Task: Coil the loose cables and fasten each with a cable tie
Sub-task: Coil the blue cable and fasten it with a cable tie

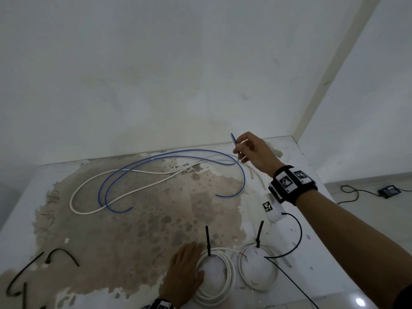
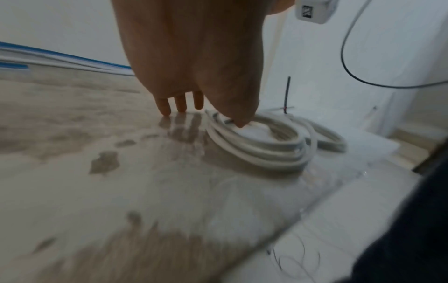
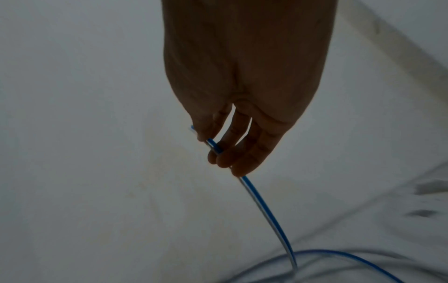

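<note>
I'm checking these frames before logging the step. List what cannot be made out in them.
- Right hand grip on the blue cable: dark in the right wrist view, and how many strands it holds is unclear.
- Left hand fingertips: covered by the hand's back in the head view.
- White coil: blurred in the left wrist view, so the turns cannot be counted.
- Black ties at lower left: cut off by the head view's edge.
</note>
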A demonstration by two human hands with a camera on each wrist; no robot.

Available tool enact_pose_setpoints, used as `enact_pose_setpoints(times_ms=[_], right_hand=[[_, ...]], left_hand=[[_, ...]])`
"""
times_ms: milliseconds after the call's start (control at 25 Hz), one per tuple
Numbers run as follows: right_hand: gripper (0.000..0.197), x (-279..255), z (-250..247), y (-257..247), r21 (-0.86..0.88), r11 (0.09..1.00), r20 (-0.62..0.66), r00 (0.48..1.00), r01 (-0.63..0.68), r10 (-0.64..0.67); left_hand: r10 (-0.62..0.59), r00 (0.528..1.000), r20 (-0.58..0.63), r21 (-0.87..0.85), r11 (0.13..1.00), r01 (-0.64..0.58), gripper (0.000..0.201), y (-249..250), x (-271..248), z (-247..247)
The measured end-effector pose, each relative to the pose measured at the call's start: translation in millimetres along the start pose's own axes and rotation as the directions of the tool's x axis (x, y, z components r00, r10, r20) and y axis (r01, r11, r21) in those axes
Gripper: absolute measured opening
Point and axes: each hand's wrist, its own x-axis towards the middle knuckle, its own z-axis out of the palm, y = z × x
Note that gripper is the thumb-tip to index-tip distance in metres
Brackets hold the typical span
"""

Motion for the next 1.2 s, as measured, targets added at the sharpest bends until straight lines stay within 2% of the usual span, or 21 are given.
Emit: enact_pose_setpoints(times_ms=[80, 160, 240, 280, 360, 440, 560, 640, 680, 760, 840, 880, 960, 1000, 1040, 1120, 1200], right_hand=[[0.008, -7.6, 6.2, -37.8, 0.106, 0.994, 0.091, 0.996, 0.013, -0.022], [0.012, -19.1, 19.9, -69.1, 0.184, 0.983, 0.202, 0.979, -0.002, -0.035], [0.011, -31.4, 38.2, -93.7, 0.244, 0.970, 0.284, 0.957, -0.018, -0.054], [0.010, -35.5, 46.1, -102.3, 0.260, 0.965, 0.303, 0.951, -0.023, -0.059], [0.011, -40.7, 58.2, -115.5, 0.257, 0.966, 0.290, 0.955, -0.008, -0.069], [0.012, -40.6, 64.8, -120.6, 0.217, 0.976, 0.242, 0.968, 0.015, -0.069], [0.016, -44.3, 76.4, -121.1, 0.186, 0.983, 0.223, 0.974, 0.004, -0.046], [0.023, -54.3, 92.2, -114.5, 0.199, 0.980, 0.329, 0.943, -0.026, -0.041], [0.024, -61.4, 100.9, -108.6, 0.167, 0.986, 0.417, 0.908, -0.022, -0.050], [0.018, -76.0, 114.6, -95.3, 0.007, 0.998, 0.597, 0.800, 0.070, -0.061], [0.017, -83.1, 122.6, -84.2, -0.148, 0.965, 0.716, 0.696, 0.217, -0.047], [0.021, -85.3, 124.7, -82.2, -0.201, 0.945, 0.736, 0.677, 0.257, -0.028], [0.040, -89.7, 131.2, -89.7, -0.227, 0.945, 0.696, 0.718, 0.236, -0.012], [0.050, -92.1, 138.3, -97.4, -0.200, 0.951, 0.672, 0.740, 0.235, -0.041], [0.054, -95.5, 148.0, -108.6, -0.164, 0.949, 0.670, 0.736, 0.269, -0.093], [0.042, -98.7, 172.5, -127.0, -0.120, 0.928, 0.726, 0.669, 0.353, -0.161], [0.025, -100.9, 190.3, -136.7, -0.101, 0.927, 0.803, 0.579, 0.361, -0.138]], left_hand=[[-0.094, 0.985, -0.145, -0.115, 0.990, 0.077, 0.068, 0.7, 17.8, -31.5], [-0.155, 0.952, -0.263, -0.335, 0.940, 0.061, 0.068, 6.1, 42.9, -77.8], [-0.143, 0.890, -0.432, -0.430, 0.901, -0.064, 0.062, 20.1, 63.0, -132.7], [-0.125, 0.868, -0.481, -0.475, 0.869, -0.138, 0.057, 29.0, 69.8, -157.4], [-0.071, 0.856, -0.511, -0.549, 0.794, -0.262, 0.039, 47.4, 74.2, -197.9], [-0.060, 0.851, -0.522, -0.617, 0.716, -0.327, 0.028, 60.7, 70.9, -222.6], [-0.143, 0.847, -0.513, -0.756, 0.542, -0.366, 0.033, 71.5, 60.5, -242.5], [-0.252, 0.832, -0.494, -0.848, 0.351, -0.397, 0.033, 72.6, 51.1, -257.9], [-0.303, 0.825, -0.477, -0.874, 0.259, -0.411, 0.032, 70.1, 46.4, -267.6], [-0.378, 0.824, -0.423, -0.905, 0.129, -0.405, 0.031, 55.3, 35.2, -293.1], [-0.401, 0.858, -0.321, -0.943, 0.049, -0.330, 0.030, 34.5, 18.6, -322.8], [-0.399, 0.878, -0.266, -0.960, 0.028, -0.278, 0.030, 24.4, 10.5, -335.1], [-0.371, 0.911, -0.181, -0.981, -0.001, -0.195, 0.030, 12.3, -7.7, -353.7], [-0.345, 0.926, -0.155, -0.984, -0.029, -0.175, 0.030, 10.1, -14.8, -358.4], [-0.319, 0.937, -0.138, -0.984, -0.060, -0.166, 0.030, 9.5, -19.1, -360.2], [-0.274, 0.954, -0.117, -0.980, -0.121, -0.155, 0.029, 12.5, -23.9, -360.1], [-0.252, 0.962, -0.106, -0.980, -0.135, -0.144, 0.028, 13.4, -30.1, -363.3]])
